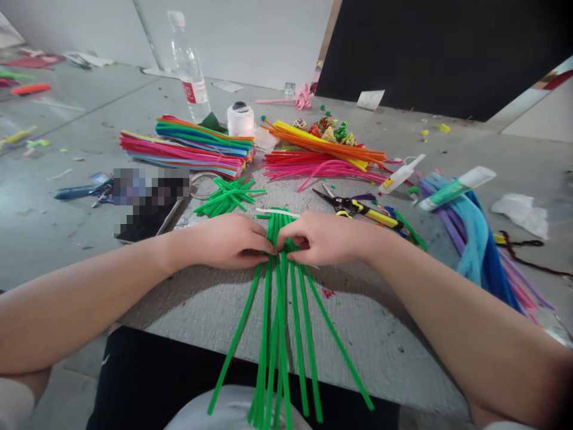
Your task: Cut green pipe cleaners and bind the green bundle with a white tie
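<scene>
Long green pipe cleaners fan out toward me over the front edge of the grey board. Near their far ends, my left hand pinches them from the left with its fingers closed. My right hand is closed on them from the right, thumb and forefinger curled, almost touching the left fingertips. Just beyond the hands a thin white strip lies across the top of the green strands. A pile of short green pieces rests behind my left hand.
Multicoloured pipe cleaner bundles and orange and red ones lie at the back. Behind stands a bottle. Pliers, a glue bottle and blue and purple strands are right; a phone is left.
</scene>
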`<state>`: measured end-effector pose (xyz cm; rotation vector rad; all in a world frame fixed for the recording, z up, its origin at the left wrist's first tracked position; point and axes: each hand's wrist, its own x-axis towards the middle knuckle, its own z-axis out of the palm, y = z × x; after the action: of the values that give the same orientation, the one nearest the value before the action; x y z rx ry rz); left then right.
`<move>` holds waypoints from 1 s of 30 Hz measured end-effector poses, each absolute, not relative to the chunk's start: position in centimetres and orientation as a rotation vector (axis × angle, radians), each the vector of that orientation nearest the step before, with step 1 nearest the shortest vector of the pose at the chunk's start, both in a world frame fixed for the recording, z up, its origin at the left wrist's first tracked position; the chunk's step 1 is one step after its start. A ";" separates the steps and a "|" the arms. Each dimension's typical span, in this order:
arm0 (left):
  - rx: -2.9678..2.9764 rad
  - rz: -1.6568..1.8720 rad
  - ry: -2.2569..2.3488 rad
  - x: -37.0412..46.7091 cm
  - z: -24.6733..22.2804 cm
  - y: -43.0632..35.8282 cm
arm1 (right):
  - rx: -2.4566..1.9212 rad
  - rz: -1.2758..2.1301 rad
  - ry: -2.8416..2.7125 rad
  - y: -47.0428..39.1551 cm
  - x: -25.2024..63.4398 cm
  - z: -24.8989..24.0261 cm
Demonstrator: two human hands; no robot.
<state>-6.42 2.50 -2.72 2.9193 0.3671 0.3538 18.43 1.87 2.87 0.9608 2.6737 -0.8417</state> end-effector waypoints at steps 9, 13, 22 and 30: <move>2.879 0.312 0.328 -6.4 -2.3 2.7 | 0.811 -0.844 2.627 0.6 17.6 3.3; 2.845 0.329 0.333 -6.3 -2.4 2.7 | 0.832 -0.831 2.629 0.6 17.6 3.6; 2.891 0.389 0.381 -6.4 -2.6 2.5 | 0.907 -0.793 2.638 1.7 18.4 3.2; 2.865 0.332 0.468 -6.6 -2.6 2.7 | 0.906 -0.844 2.645 1.4 18.4 3.4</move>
<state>-6.59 2.75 -2.63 2.8654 0.4682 0.3316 18.39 1.41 3.42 0.9056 2.6449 -0.8437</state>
